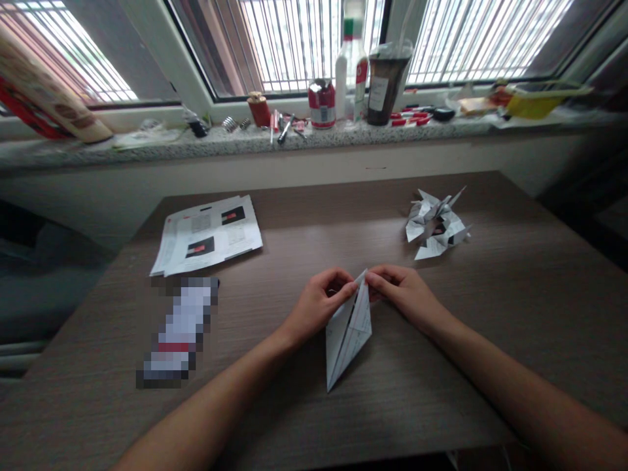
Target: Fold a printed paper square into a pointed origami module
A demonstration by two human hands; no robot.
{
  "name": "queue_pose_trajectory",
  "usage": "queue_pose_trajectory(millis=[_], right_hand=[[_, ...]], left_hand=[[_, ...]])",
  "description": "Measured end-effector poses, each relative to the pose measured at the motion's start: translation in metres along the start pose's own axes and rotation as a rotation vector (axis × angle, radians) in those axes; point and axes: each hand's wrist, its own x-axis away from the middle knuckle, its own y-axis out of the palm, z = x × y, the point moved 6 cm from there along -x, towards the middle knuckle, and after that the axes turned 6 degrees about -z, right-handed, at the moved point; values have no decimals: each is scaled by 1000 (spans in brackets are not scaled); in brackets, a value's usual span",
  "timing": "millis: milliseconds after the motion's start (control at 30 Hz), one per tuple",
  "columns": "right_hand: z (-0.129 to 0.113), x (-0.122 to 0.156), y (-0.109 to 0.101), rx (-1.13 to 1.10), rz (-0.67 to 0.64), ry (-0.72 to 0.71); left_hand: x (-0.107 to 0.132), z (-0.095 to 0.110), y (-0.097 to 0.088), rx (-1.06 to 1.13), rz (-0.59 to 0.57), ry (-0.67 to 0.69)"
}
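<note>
A folded sheet of printed paper (349, 333), shaped like a long kite, is held over the wooden table (275, 418). Its lower tip points toward me, and a dark slit runs lengthwise between its two flaps. My left hand (324, 301) pinches the left edge close to the upper tip, thumb on top. On the other side of that tip, the thumb and fingers of my right hand (402, 291) are closed on the right edge. Some fingertips are hidden behind the paper. Beyond my right hand lie several folded paper pieces (436, 222) grouped in a ring.
Printed sheets (210, 235) lie stacked at the table's far left, with a pixelated phone-like object (181, 327) nearer me. Along the stone windowsill (220, 147) stand a red can (322, 104), a bottle (347, 72), a drink cup (387, 85) and a yellow container (534, 104).
</note>
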Motion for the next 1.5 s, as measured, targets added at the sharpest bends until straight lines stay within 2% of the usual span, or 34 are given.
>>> queue_pose_trajectory(millis=[167,533,800,1000,1267,1500], right_hand=[[0,1,1,5,-2,-17],[-1,2,5,126,-31,-35],[-2,2,6,160,-27,-44],[0,2,10,123,-37,-51],[-1,3,9,140,-38,-64],[-5,2,-8,124,133,-58]], left_hand=[[2,2,0,63,35,16],[2,-4,3,259,-32,-92],[0,-4,1,232,-15,-81],[0,3,-1,124,24,-30],[0,5,1,63,7,17],[-1,-7,6,43,-133,-33]])
